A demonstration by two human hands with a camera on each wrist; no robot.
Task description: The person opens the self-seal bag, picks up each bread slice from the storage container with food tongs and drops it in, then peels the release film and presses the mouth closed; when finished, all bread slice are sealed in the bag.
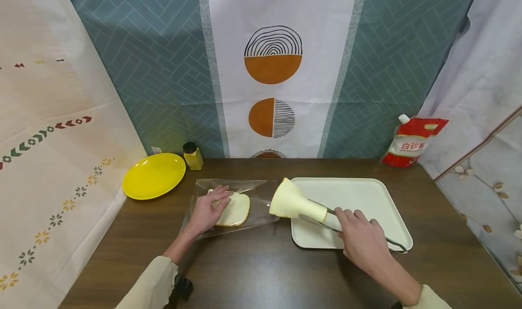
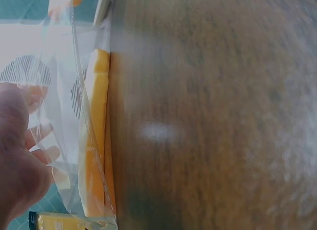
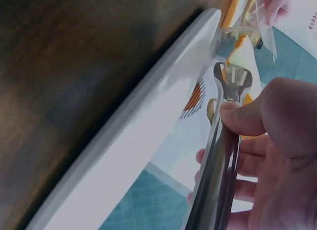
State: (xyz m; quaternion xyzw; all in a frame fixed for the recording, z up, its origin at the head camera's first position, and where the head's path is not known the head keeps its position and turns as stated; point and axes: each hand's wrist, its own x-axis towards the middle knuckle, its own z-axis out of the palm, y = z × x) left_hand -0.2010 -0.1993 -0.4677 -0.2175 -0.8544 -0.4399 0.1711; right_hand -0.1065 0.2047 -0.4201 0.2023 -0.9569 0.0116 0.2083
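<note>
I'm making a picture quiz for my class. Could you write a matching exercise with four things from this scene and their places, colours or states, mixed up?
Things:
1. Tongs
2. Plate
3. Bag
4. Spouted pouch

Places, colours, states:
A. Beside the black-lidded jar
B. See-through, with a flat slice inside
C. Red and white, with a white cap
D. In the right grip, holding a curled slice

Pairs: 1-D, 2-A, 3-B, 4-C

Cream bread slice [image 1: 289,202] with orange edge, silver tongs [image 3: 215,165], off-white tray [image 1: 350,191], yellow plate [image 1: 154,176], teal line-patterned cloth [image 1: 157,50]
</note>
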